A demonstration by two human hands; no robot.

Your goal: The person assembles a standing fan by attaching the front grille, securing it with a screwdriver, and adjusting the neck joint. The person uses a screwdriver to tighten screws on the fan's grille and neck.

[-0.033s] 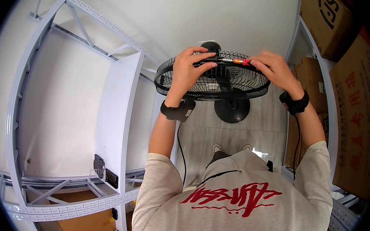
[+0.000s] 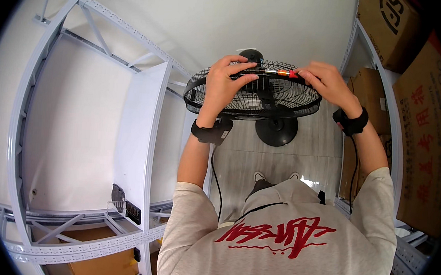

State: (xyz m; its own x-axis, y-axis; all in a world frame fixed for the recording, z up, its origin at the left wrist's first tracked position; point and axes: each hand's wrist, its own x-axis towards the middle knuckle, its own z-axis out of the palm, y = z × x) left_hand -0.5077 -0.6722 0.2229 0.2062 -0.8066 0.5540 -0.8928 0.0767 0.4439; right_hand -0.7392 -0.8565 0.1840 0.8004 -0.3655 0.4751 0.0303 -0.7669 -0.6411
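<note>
A black fan (image 2: 252, 110) with a wire guard stands in front of me on its round base (image 2: 276, 132). My left hand (image 2: 223, 84) is closed at the fan's upper part, thumb and fingers curled around a dark piece of it. What exactly lies between the fingertips is hard to make out. A screwdriver (image 2: 281, 73) with a red and orange handle and a bright metal shaft lies level above the guard, its tip reaching the left fingertips. My right hand (image 2: 326, 81) is closed on the handle's end, with its upper fingers slightly blurred.
To my left is a white metal shelf frame (image 2: 150, 148), with a cardboard box (image 2: 104, 262) low down. Cardboard boxes (image 2: 420, 136) fill a rack on my right. A pale wall (image 2: 269, 18) rises behind the fan. Black cables (image 2: 216, 178) hang from both wrist straps.
The right fingers and the red part of the screwdriver handle have shifted very slightly. The left hand and the fan look the same.
</note>
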